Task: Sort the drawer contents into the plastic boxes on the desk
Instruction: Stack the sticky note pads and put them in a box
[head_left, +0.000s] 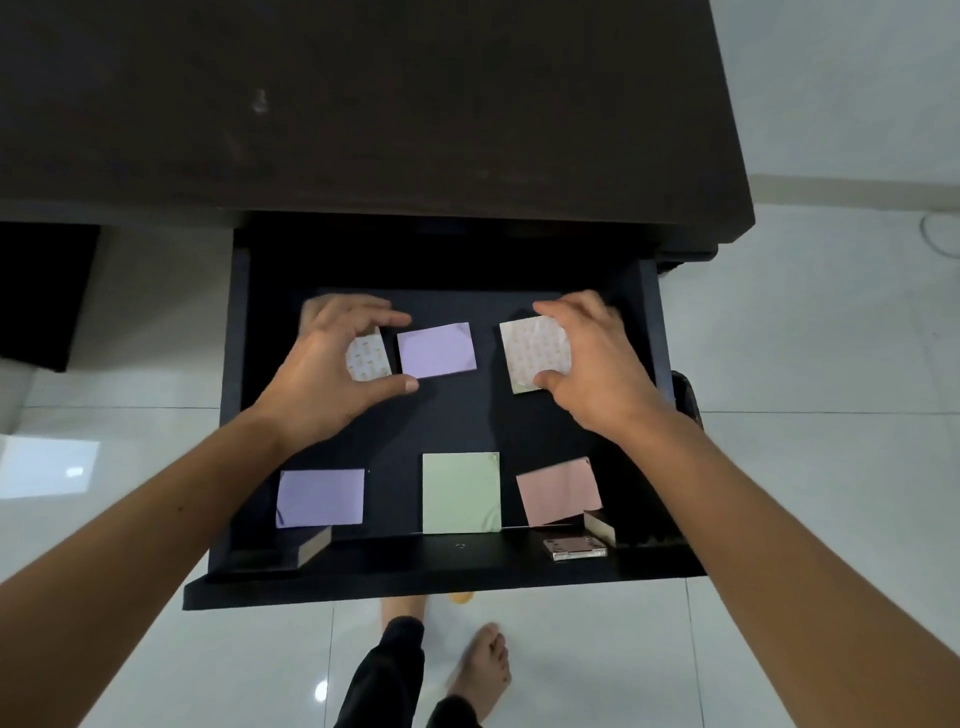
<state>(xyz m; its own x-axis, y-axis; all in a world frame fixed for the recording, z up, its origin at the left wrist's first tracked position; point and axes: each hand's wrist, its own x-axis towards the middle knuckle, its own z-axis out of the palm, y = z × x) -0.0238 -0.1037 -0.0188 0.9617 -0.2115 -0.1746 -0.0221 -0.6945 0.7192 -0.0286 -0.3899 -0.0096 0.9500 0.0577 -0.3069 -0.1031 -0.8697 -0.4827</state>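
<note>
Drawer (234, 395) of dark wood stands pulled out from under the desk (363, 104), and six flat paper pads lie on its black floor in two rows. In the far row, the left hand (332, 374) arches over a small patterned pad (370, 358), fingers curved above its far edge and thumb (400, 385) stretched below its near edge; whether they actually touch the paper cannot be told. Just beside that pad lies a smooth lilac pad (437, 350), slightly tilted. The right hand (592, 364) pinches a larger patterned pad (532, 353), a cream square with a faint printed design, between its thumb (545, 381) at the near edge and curled fingers at the far edge.

In the near row lie a second lilac pad (320, 498), a pale green pad (461, 492) with a curled corner, and a pink pad (559, 491) set askew. All are matte rectangles. A small metal hinge (574, 548) with screw holes sits on the drawer's front ledge. Below, bare feet (483, 670) stand on glossy white floor tiles (779, 364).
</note>
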